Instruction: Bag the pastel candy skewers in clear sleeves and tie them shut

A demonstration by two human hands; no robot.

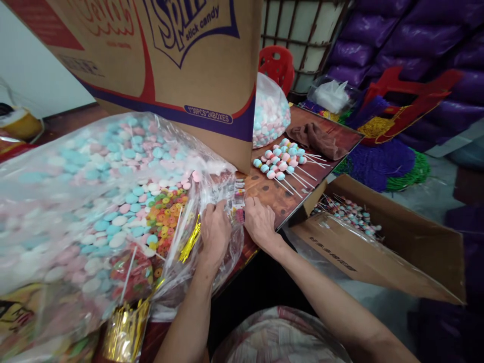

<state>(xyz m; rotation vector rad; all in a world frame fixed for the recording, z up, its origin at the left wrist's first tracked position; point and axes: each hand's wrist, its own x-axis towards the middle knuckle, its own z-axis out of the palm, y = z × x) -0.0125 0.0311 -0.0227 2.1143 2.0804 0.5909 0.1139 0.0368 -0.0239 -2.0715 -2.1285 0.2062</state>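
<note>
My left hand is closed at the edge of a clear plastic bag, its fingertips pressed together on something too small to make out. Close to its right, my right hand is pinched too, beside small printed wrappers; what it grips is hidden. Left of my hands, a large clear bag spreads over the table, holding pink, blue and white candies and orange and yellow ring candies. Gold twist ties lie just left of my left hand.
A tall carton stands behind my hands. Candy sticks lie beyond my right hand, near a brown cloth and a candy-filled bag. An open box with candy sticks sits lower right. A gold tie pack is at lower left.
</note>
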